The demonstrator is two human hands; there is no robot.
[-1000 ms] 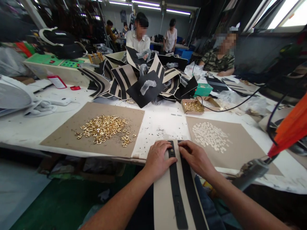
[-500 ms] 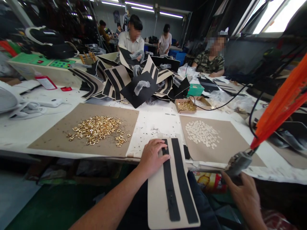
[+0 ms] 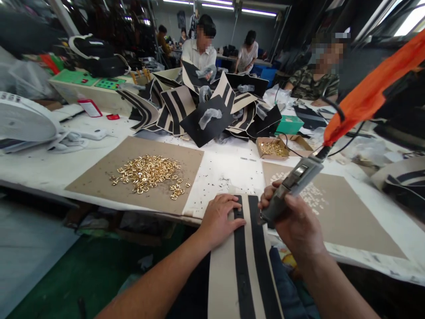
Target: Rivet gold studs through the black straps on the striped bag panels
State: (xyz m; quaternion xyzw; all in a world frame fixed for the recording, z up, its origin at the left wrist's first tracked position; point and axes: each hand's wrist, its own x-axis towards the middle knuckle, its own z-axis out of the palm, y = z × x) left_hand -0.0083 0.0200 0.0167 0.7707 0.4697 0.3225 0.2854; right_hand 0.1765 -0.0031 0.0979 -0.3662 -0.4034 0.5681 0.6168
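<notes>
A cream panel with two black stripes (image 3: 229, 270) lies over the table's near edge and my lap. My left hand (image 3: 219, 219) rests flat on its top left, fingers spread across the left stripe. My right hand (image 3: 296, 220) is closed round a grey handheld power tool (image 3: 289, 187), held tilted just right of the panel's top. An orange sleeve (image 3: 372, 91) and a black cable run up from the tool's rear. A pile of gold metal rings (image 3: 148, 173) sits on a brown board (image 3: 99, 181) to the left. Small pale parts (image 3: 314, 197) lie on a brown board (image 3: 352, 221) to the right.
A heap of striped cream-and-black panels (image 3: 206, 106) fills the table's middle. A small cardboard box of gold parts (image 3: 271, 148) and a green box (image 3: 289, 125) stand behind it. A white fan (image 3: 23, 122) sits at far left. Several people sit or stand beyond the table.
My right hand went from the panel down to the hanging tool, grasped it and lifted it beside the panel's top. My left hand stayed on the panel.
</notes>
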